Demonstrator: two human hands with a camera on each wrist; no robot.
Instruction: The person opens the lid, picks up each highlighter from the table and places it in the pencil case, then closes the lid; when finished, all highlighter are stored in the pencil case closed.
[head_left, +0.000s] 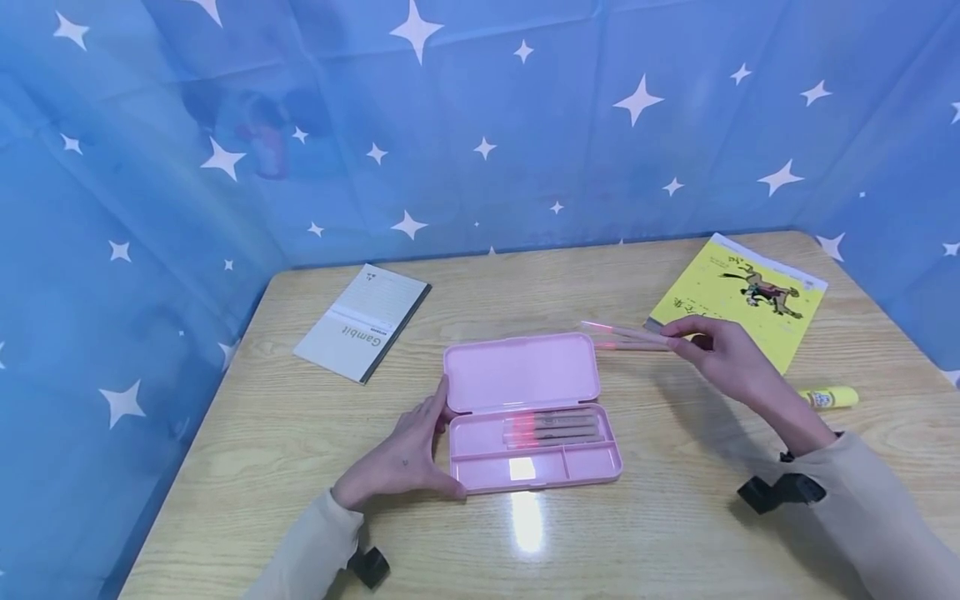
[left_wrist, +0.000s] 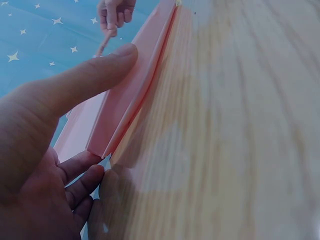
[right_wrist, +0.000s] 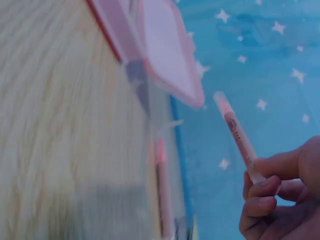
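A pink pencil case (head_left: 521, 373) lies with its lid folded back, several pens (head_left: 555, 429) side by side in its long rear compartment. My left hand (head_left: 408, 450) holds the case's left end, thumb at the front corner and fingers near the hinge; in the left wrist view the thumb (left_wrist: 95, 77) overlaps the pink side. To the right of the lid, my right hand (head_left: 716, 354) pinches one pen (right_wrist: 240, 137) by its end, its clear-capped tip pointing left. Another pen (head_left: 633, 346) lies on the table just below the held one.
A yellow book (head_left: 750, 296) lies at the back right, partly behind the right hand. A yellow glue stick (head_left: 832, 397) is beside the right forearm. The grey-white notebook (head_left: 360, 325) sits at the back left. A blue starry cloth (head_left: 480, 125) hangs behind the wooden table (head_left: 675, 517).
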